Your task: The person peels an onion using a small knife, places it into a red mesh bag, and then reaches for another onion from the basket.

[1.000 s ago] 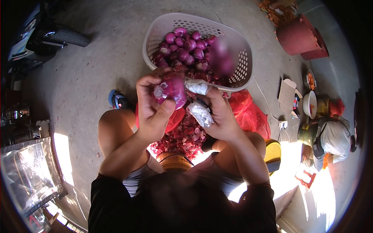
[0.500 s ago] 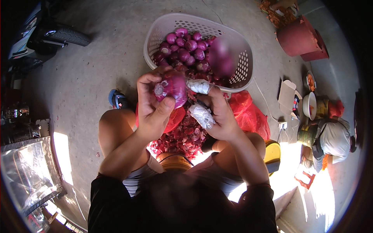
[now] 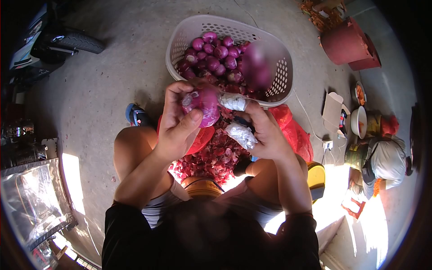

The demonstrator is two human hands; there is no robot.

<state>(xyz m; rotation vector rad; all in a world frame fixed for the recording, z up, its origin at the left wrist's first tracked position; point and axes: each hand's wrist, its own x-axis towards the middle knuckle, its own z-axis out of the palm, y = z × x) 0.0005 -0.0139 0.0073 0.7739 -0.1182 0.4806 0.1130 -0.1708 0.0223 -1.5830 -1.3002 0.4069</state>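
A large red onion (image 3: 208,108) is held in my left hand (image 3: 176,130), thumb across its front and fingers curled behind it. My right hand (image 3: 265,130) is at the onion's right side, its index finger and thumb in whitish, silvery wrapping (image 3: 241,136). The index tip is right at the onion, while the thumb stands apart below. Something dark shows between these two; I cannot tell what it is. Beneath the hands lies a heap of loose red onion skins (image 3: 216,157). A grey perforated basket (image 3: 173,49) of red onions (image 3: 220,52) stands just beyond.
Red mesh bags (image 3: 288,130) lie beside the skins. Below me is a yellow-orange seat or bucket (image 3: 202,187). Farther right are an open carton (image 3: 333,110), a white bowl (image 3: 358,122), a socket with cords (image 3: 327,145) and a red pot (image 3: 344,42). A motorbike wheel (image 3: 78,39) is upper left.
My right hand has shifted slightly right and down, its thumb now farther from the onion. The onion has moved a little right and turned in my left hand.
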